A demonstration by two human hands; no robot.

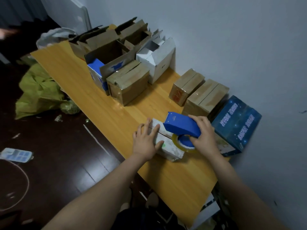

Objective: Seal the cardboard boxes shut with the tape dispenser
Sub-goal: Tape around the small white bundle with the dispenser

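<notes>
Left hand (146, 140) flat on box (171, 151), right hand (205, 135) around tape dispenser (181, 126)

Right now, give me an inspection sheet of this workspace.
Surface: yellow wooden table, against the wall.
Job's things: small white box, top seam showing; blue tape dispenser on it; taped brown boxes; open boxes at the far end.
Clutter: green bag and scraps on the floor.
Hands: left hand presses flat on the white box; right hand grips the tape dispenser.
Cables: white cord looped on the floor.
Surroundings: dark floor, pale wall.
</notes>
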